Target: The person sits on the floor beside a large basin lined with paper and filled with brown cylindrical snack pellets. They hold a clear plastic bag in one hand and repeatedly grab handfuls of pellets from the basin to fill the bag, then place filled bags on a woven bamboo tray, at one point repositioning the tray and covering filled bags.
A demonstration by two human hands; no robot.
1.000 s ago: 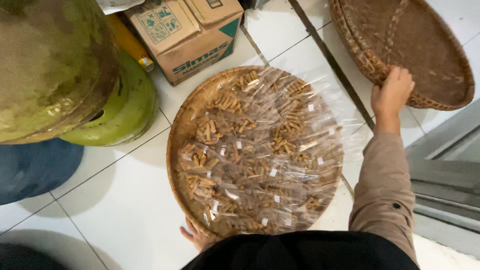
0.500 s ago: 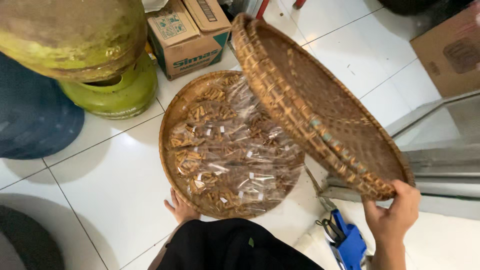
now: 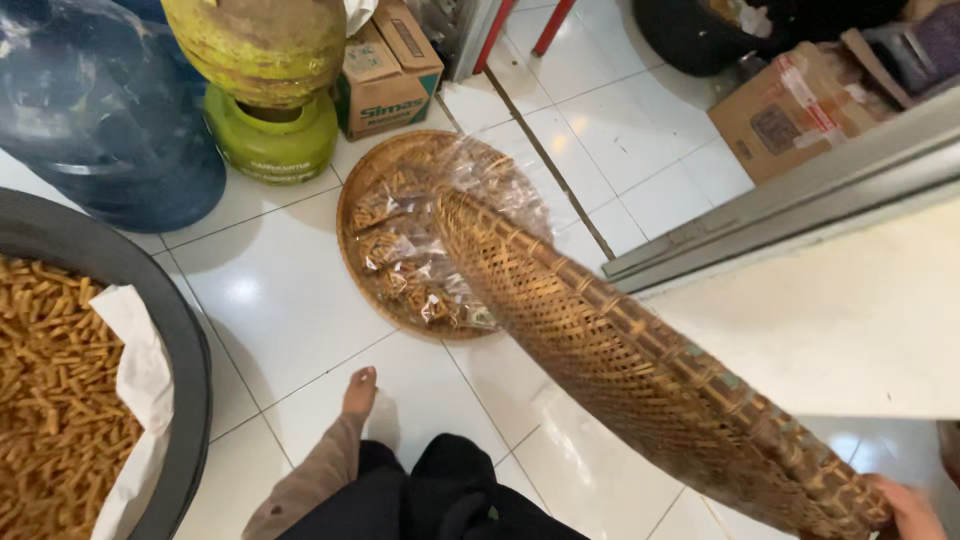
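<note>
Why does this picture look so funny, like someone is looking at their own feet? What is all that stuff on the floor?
The camera sits on a person's head and looks down, so you see their own arms and dark clothes at the bottom. There is no machine here, only two bare hands.

The right hand, in the bottom corner, grips the rim of an empty woven tray, which is lifted up and tilted. The left hand reaches down toward the white tiled floor; you see only its back, so I cannot tell if the fingers are bent.

On the floor lies a second woven tray, filled with small clear bags of brown snack sticks. Behind it stand a green gas bottle, a blue water jug and a cardboard box. On the left is a big dark tub full of loose snack sticks.
</note>
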